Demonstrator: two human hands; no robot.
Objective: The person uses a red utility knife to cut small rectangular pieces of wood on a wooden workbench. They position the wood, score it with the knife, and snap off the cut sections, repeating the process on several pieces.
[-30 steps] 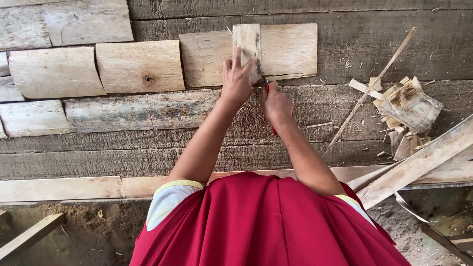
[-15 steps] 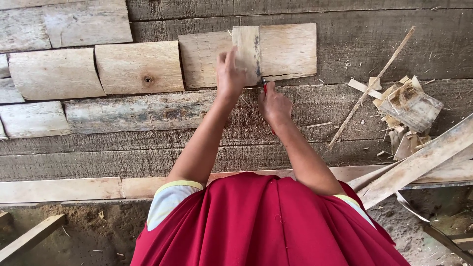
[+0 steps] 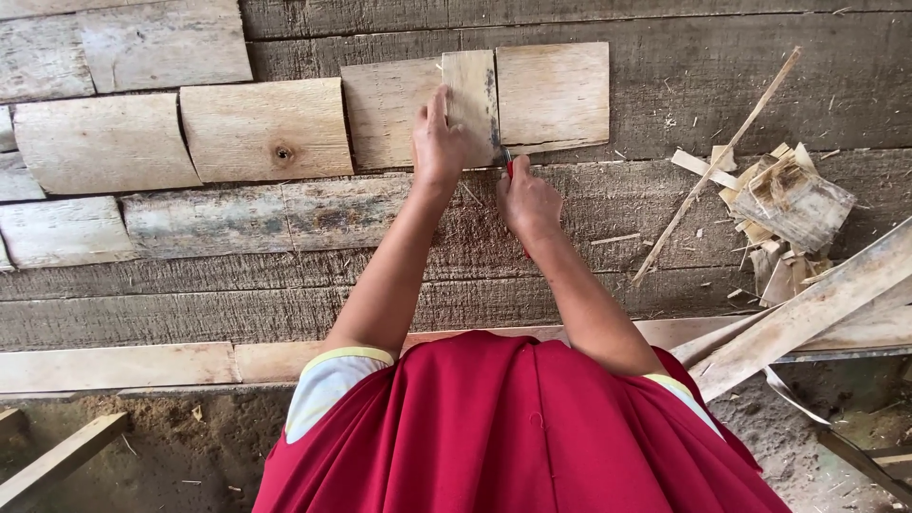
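Note:
My left hand (image 3: 437, 141) lies flat with spread fingers on a narrow pale wooden piece (image 3: 472, 95), pressing it over the seam between two wider pale wooden pieces (image 3: 554, 93) on the plank surface. My right hand (image 3: 528, 201) is closed on a red-handled tool (image 3: 509, 165), whose tip touches the lower right edge of the narrow piece. Most of the tool is hidden inside the fist. My red garment fills the bottom of the view.
More pale wooden pieces (image 3: 266, 129) lie in rows to the left on the grey planks (image 3: 741, 85). A heap of wood scraps (image 3: 784, 204) and a thin stick (image 3: 717, 166) sit at the right. Long boards (image 3: 807, 309) slant at the lower right.
My left hand has slid from the narrow piece's face down to its lower left part. The right hand with the tool has shifted slightly up to the piece's lower edge.

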